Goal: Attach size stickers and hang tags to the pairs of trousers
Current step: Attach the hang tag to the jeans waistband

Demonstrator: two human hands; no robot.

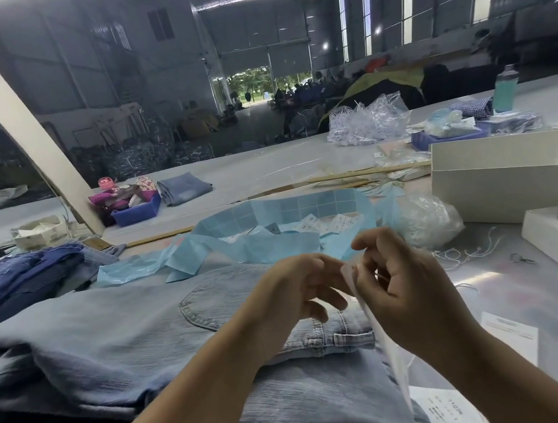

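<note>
Jeans point(118, 335) lie flat at lower centre of the table point(506, 294), back pocket point(211, 297) up, waistband toward the right. Both hands hover above the waistband. Right hand point(406, 287) pinches a white tag strip point(384, 338) that hangs down from its fingers. Left hand point(292, 289) has loosely curled fingers reaching at the strip's top; whether it grips the strip, cannot tell. Blue backing paper point(240, 246) just behind the jeans, white box point(509, 183) at right, darker jeans stack point(19, 276) at left.

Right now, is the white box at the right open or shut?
Open. The white box has no lid on top; its far inner wall shows above the front wall. What it holds is hidden from this angle.
</note>
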